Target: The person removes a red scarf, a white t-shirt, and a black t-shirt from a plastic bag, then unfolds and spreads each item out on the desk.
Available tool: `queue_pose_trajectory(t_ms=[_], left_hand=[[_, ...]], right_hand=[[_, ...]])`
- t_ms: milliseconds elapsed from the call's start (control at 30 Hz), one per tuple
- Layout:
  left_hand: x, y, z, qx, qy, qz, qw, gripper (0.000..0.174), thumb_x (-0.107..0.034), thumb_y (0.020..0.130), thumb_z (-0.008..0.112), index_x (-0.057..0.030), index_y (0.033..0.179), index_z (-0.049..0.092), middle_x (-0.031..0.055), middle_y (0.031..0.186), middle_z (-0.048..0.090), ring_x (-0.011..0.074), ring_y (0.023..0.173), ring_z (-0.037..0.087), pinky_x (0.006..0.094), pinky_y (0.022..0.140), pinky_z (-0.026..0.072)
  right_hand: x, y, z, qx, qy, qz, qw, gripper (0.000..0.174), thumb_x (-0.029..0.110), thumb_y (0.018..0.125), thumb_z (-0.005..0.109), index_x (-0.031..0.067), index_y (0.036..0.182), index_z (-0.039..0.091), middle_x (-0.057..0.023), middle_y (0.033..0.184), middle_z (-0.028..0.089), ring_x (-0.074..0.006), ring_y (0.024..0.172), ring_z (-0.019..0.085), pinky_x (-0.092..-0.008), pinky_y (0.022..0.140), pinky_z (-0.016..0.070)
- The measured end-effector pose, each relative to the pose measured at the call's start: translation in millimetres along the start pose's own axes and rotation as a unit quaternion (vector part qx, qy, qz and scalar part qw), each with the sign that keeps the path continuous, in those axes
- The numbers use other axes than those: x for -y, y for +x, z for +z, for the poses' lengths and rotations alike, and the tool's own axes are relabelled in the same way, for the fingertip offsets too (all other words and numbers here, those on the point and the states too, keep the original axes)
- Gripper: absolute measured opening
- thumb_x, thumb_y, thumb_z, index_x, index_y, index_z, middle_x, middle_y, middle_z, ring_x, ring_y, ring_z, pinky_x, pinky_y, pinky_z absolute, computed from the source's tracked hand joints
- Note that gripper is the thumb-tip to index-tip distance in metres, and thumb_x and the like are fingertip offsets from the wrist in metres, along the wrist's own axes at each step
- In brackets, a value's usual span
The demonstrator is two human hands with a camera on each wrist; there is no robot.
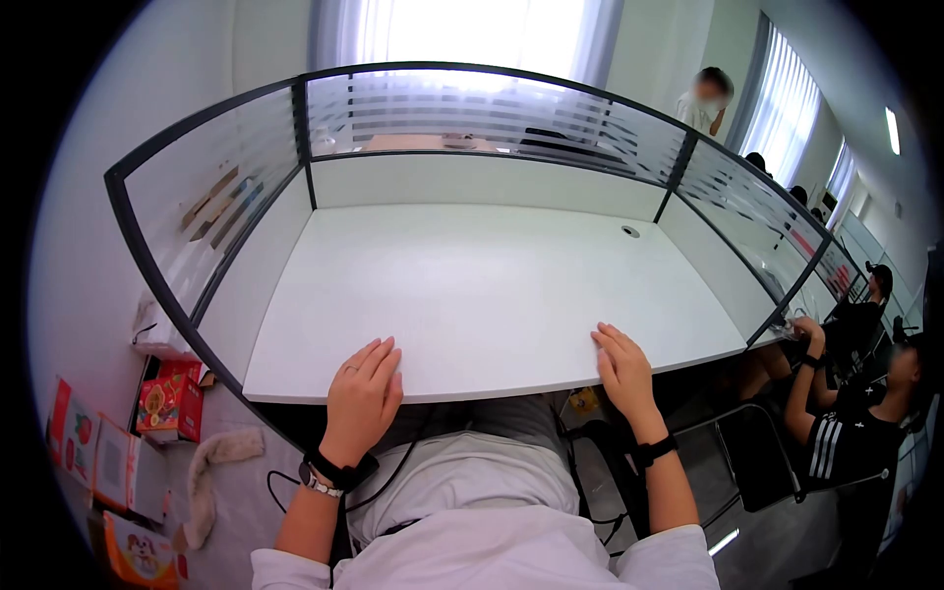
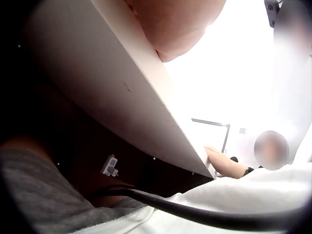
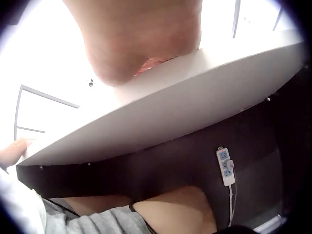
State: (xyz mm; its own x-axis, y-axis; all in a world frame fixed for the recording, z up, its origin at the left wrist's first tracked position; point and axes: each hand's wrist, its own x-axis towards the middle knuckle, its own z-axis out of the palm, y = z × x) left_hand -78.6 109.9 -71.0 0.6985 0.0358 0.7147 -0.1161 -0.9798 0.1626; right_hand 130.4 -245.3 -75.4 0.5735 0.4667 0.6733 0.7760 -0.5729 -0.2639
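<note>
Both hands lie palms down on the near edge of the white bench [image 1: 472, 285]. The left hand [image 1: 362, 398] sits at about 7 o'clock on the benchtop, fingers straight, close together and pointing to 12 o'clock. Its grip is wide and holds nothing. A ring [image 1: 350, 369] shows on one finger and a watch [image 1: 329, 478] with a black strap circles the wrist. The right hand [image 1: 622, 369] rests at about 5 o'clock, well apart from the left. Its fingers are likewise straight and flat on the surface, grip wide, nothing in it, and a black band [image 1: 654, 450] wraps its wrist. In each wrist view the heel of the palm bears on the bench's front edge. A small round cable hole [image 1: 630, 232] sits at 1 o'clock on the benchtop, and a partition [image 1: 492, 108] of striped glass in a dark frame walls the bench on three sides. Under the bench a white power strip [image 3: 225, 166] sits upright on the dark panel, and a black cable [image 2: 195, 210] crosses the person's lap. On the floor at 8 o'clock of the head view stand colourful boxes [image 1: 169, 398], with a pale cloth [image 1: 211, 472] near them.
</note>
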Motion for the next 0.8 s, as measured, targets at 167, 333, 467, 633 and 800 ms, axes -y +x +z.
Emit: queue_pose_trajectory(t_ms=[167, 333, 467, 633, 800], left_hand=[[1.3, -0.8, 0.2, 0.000, -0.001, 0.003, 1.000, 0.030, -0.011, 0.091, 0.061, 0.0017, 0.117, 0.067, 0.0165, 0.126, 0.067, 0.0340, 0.120, 0.062, 0.0444, 0.101, 0.0492], [1.2, -1.1, 1.6, -0.005, -0.002, 0.003, 1.000, 0.028, -0.011, 0.091, 0.061, 0.0008, 0.116, 0.068, 0.0161, 0.127, 0.068, 0.0343, 0.121, 0.063, 0.0444, 0.100, 0.0493], [1.6, -1.2, 2.9, -0.007, -0.002, 0.004, 1.000, 0.028, -0.010, 0.092, 0.061, 0.0008, 0.116, 0.068, 0.0160, 0.127, 0.068, 0.0337, 0.122, 0.062, 0.0444, 0.101, 0.0492], [1.9, -0.9, 2.9, -0.003, -0.005, 0.010, 1.000, 0.027, -0.011, 0.092, 0.061, 0.0010, 0.116, 0.068, 0.0161, 0.127, 0.067, 0.0342, 0.122, 0.062, 0.0446, 0.101, 0.0490], [-0.4, 0.2, 0.2, 0.024, -0.011, -0.001, 1.000, 0.028, -0.010, 0.095, 0.056, 0.0008, 0.118, 0.068, 0.0158, 0.130, 0.067, 0.0364, 0.123, 0.061, 0.0450, 0.102, 0.0484]], right_hand=[[1.7, -0.4, 0.2, -0.004, 0.000, 0.001, 1.000, 0.030, 0.010, 0.093, 0.055, 0.0018, 0.118, 0.069, -0.0168, 0.130, 0.067, -0.0360, 0.123, 0.061, -0.0448, 0.105, 0.0471], [-0.8, -0.3, 0.5, -0.008, 0.000, -0.006, 1.000, 0.029, 0.010, 0.092, 0.055, 0.0013, 0.116, 0.069, -0.0167, 0.129, 0.067, -0.0358, 0.122, 0.061, -0.0446, 0.104, 0.0481], [0.1, -0.8, 0.1, -0.009, -0.001, 0.001, 1.000, 0.029, 0.010, 0.093, 0.055, 0.0012, 0.116, 0.070, -0.0166, 0.129, 0.067, -0.0357, 0.122, 0.061, -0.0444, 0.104, 0.0480], [-1.0, -0.8, -0.8, -0.002, 0.003, 0.000, 1.000, 0.030, 0.011, 0.094, 0.054, 0.0010, 0.117, 0.069, -0.0169, 0.130, 0.066, -0.0356, 0.124, 0.060, -0.0441, 0.104, 0.0479], [-2.6, -1.2, 1.1, -0.001, 0.005, 0.005, 1.000, 0.030, 0.011, 0.094, 0.053, 0.0011, 0.118, 0.069, -0.0162, 0.130, 0.066, -0.0348, 0.124, 0.060, -0.0436, 0.104, 0.0478]])
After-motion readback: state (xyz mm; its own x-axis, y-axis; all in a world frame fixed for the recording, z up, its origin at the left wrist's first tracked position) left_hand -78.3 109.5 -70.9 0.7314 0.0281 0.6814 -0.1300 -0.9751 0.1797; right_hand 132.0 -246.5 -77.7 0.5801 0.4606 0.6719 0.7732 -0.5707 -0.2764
